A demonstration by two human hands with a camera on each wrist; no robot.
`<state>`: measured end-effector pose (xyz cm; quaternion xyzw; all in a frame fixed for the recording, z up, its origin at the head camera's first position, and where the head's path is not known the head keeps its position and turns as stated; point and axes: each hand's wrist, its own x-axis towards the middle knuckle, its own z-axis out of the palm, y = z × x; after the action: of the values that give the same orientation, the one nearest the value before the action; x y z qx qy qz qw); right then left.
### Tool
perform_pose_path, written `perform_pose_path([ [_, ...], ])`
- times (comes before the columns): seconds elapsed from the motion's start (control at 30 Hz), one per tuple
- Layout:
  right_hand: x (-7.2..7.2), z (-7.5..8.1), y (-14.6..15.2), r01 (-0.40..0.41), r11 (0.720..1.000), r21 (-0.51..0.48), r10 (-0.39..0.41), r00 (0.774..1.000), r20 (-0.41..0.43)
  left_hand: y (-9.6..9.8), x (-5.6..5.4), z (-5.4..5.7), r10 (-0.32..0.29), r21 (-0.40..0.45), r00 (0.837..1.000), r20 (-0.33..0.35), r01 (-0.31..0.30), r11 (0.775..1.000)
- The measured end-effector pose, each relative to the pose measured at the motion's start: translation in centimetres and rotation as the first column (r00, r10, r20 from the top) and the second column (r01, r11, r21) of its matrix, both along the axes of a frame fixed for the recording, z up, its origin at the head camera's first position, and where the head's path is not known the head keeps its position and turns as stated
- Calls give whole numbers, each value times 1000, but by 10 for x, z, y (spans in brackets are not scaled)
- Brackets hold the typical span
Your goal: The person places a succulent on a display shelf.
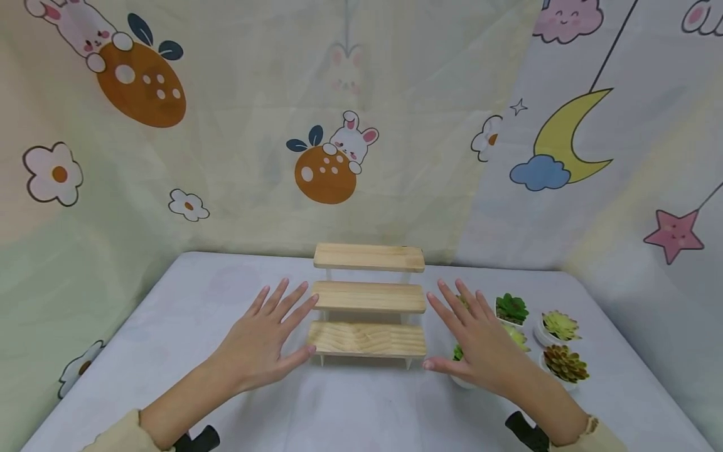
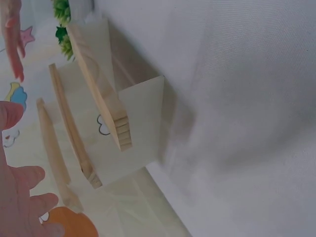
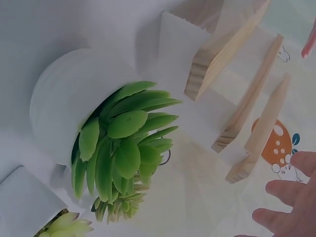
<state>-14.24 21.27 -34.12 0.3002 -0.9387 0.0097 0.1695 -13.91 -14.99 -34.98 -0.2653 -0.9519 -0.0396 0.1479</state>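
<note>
A three-tier wooden display stand with white side supports stands in the middle of the table. My left hand hovers at its left side, fingers spread and straight, holding nothing. On the other side my right hand is spread the same way, above several small potted succulents, and partly hides some of them. In the right wrist view a green succulent in a round white pot is close below that hand. The left wrist view shows the stand's stepped boards from the side, near the left fingers.
Right of the stand are a dark green succulent, a pale yellow-green one and a reddish-brown one, in white pots. A white cloth covers the table. A printed curtain hangs behind and along both sides.
</note>
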Motion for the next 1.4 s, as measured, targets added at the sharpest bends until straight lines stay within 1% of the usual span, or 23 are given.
perform_pose_path([
  [0.1,0,0,1,7,1000,2,-7,1000,0,0,-1,-1,0,13,1000,-6,0,1000],
  [0.2,1,0,1,21,1000,-3,-21,1000,19,0,-2,-3,2,26,1000,2,-2,1000],
  [0.4,2,0,2,75,997,-32,-71,992,103,-1,-4,-5,7,64,1000,17,-8,998],
  [0.47,2,1,2,90,994,-54,-83,989,118,-1,-5,-6,8,79,1000,8,-9,997],
  [0.63,3,1,6,127,986,-112,-110,983,149,-1,-8,-9,-6,127,999,-44,11,992],
  [0.7,4,0,9,145,979,-146,-117,976,183,-1,-8,-11,2,154,999,-44,5,988],
  [0.8,6,-3,13,173,964,-203,-124,964,235,-1,-7,-13,32,204,999,-4,-30,978],
  [0.9,8,-4,18,207,946,-250,-135,951,279,-2,-5,-16,61,260,997,50,-72,963],
  [0.97,10,-5,20,234,934,-269,-147,939,310,-3,-4,-18,74,302,994,78,-94,949],
  [1.07,11,-6,25,270,916,-298,-154,920,360,-4,-3,-21,83,354,990,110,-117,928],
  [1.2,15,-8,30,324,887,-329,-167,889,426,-3,-4,-26,82,415,984,159,-142,899],
  [1.3,18,-10,33,357,872,-334,-180,869,461,-2,-4,-29,67,475,979,194,-154,866],
  [1.4,19,-13,34,390,862,-322,-196,844,499,-2,-4,-33,39,536,971,238,-165,828],
])
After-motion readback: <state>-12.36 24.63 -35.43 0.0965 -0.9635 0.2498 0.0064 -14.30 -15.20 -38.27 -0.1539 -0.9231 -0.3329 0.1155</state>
